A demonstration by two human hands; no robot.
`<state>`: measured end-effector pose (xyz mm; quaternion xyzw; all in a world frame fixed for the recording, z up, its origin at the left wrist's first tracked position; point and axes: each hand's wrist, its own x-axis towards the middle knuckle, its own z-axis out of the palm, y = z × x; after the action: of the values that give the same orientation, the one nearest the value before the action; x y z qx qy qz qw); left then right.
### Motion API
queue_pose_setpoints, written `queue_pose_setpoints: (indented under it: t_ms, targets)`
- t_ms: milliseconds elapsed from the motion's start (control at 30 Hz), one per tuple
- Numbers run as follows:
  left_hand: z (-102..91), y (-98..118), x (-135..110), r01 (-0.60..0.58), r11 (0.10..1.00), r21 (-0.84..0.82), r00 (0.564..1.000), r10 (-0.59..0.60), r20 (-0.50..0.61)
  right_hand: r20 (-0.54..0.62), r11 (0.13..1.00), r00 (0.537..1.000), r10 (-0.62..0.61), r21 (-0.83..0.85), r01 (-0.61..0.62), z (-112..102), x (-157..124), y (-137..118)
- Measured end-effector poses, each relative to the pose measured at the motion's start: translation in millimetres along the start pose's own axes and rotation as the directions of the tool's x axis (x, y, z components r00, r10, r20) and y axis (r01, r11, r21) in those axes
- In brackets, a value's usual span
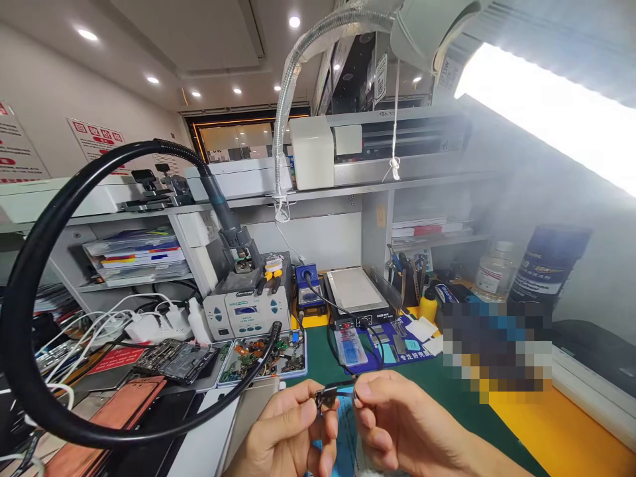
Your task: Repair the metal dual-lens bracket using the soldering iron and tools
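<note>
My left hand (pixel 288 424) is closed, with the thumb and fingertips pinching a small black part (pixel 326 396) in front of me. My right hand (pixel 392 414) is closed too, thumb and index finger pinched together at the other end of it. A thin dark strip spans the gap between the two hands, and a small shiny bit shows at the right fingertips. Whether it is one piece or two I cannot tell. Below the hands lies a light blue sheet (pixel 342 437) on the green mat (pixel 460 424).
A hot air station (pixel 248 311) stands at the back, its black hose (pixel 30 265) looping across the left. A tray of small circuit boards (pixel 223 381) sits ahead. Phone parts (pixel 119 417) lie left. A heating plate (pixel 355 291), bottles (pixel 497 271) and an overhead lamp (pixel 536 112) surround the bench.
</note>
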<state>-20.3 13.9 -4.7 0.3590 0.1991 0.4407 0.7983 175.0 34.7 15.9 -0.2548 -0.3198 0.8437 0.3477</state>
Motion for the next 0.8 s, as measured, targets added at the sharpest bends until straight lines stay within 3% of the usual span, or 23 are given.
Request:
queue_pose_setpoints:
  t_ms: [233,800]
  targets:
    - [0.2,3.6,-0.4,0.011,0.998,0.062,0.999,-0.013,0.031,0.058,0.992,0.991,0.123,-0.018,-0.123,-3.6,3.5,2.7]
    - [-1.5,-2.2,-2.1,0.118,0.990,-0.075,0.992,-0.114,0.050,0.108,0.996,0.990,0.090,-0.003,-0.090,-3.9,-0.1,4.4]
